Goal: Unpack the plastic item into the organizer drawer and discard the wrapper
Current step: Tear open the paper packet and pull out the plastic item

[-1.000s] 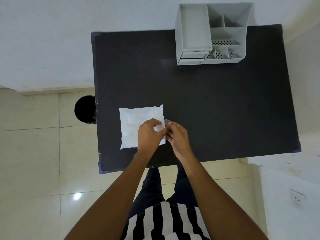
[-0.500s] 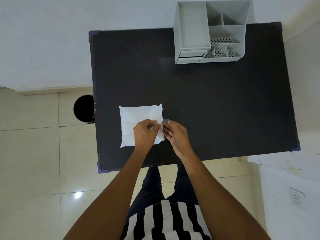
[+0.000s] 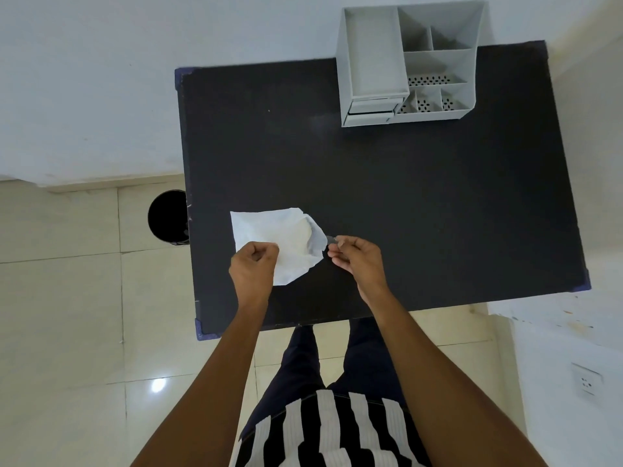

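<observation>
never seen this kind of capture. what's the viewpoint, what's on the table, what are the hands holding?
There is no robot here. One wide-angle camera on a person's head looks down at their bare hands. On the black table stands a grey organizer at the far edge, its small drawer facing the person. The left hand pinches a white wrapper that is partly opened. The right hand pinches a small greyish thing at the wrapper's edge, too small to identify. A black bin sits on the floor left of the table.
</observation>
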